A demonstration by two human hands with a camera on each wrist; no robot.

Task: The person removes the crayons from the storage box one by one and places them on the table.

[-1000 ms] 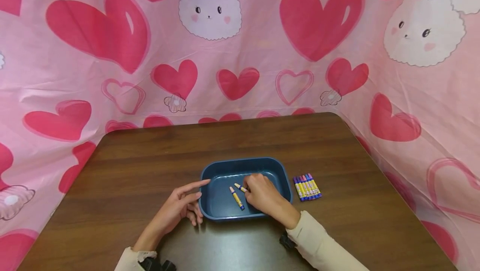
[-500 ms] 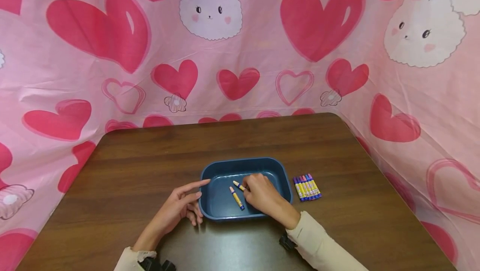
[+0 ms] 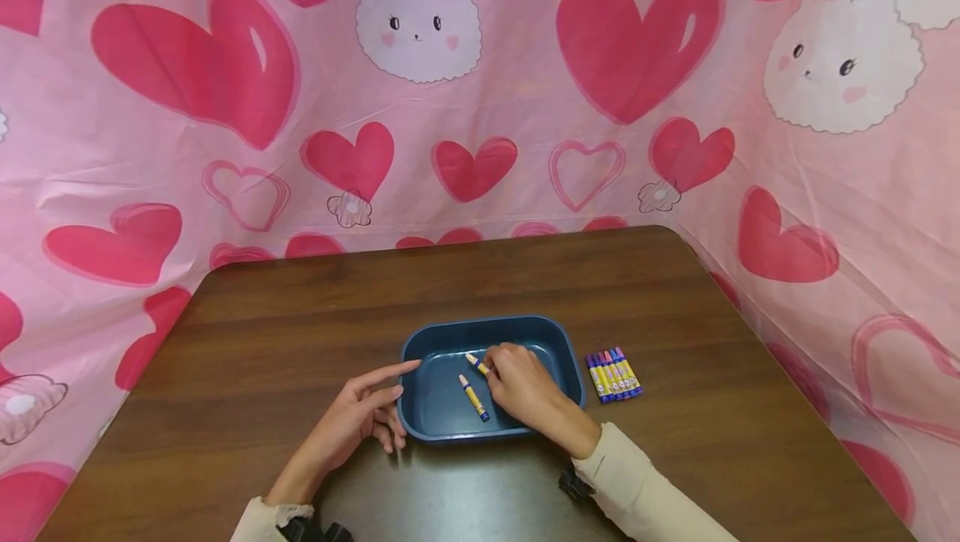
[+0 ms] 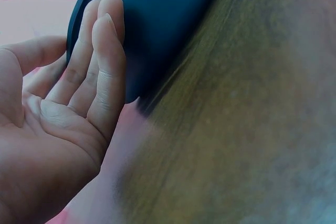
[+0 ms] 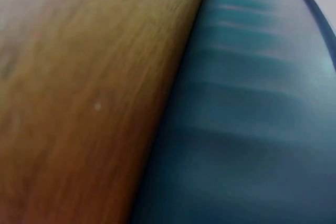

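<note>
A dark blue tray (image 3: 442, 434) stands on the wooden table. Inside it my right hand (image 3: 525, 383) pinches a yellow-wrapped crayon (image 3: 476, 363), whose pale tip points away to the left. The crayon's other end is hidden by the fingers. A second crayon (image 3: 473, 398), yellow with a blue end, lies on the tray floor just left of that hand. My left hand (image 3: 356, 413) rests at the tray's left end with fingers extended, fingertips right at the rim. In the left wrist view its fingers (image 4: 107, 72) lie along the tray's outer wall.
Right of the tray, several crayons (image 3: 614, 375) lie side by side in a neat row on the table (image 3: 315, 308). A pink cloth (image 3: 525, 133) with hearts and rabbits hangs behind and around the table. The right wrist view shows mostly the tray's outer side (image 5: 236, 114).
The crayon in my right hand has turned, its pale tip swinging slightly away from me. My left hand, the tray and the other crayons have stayed in place.
</note>
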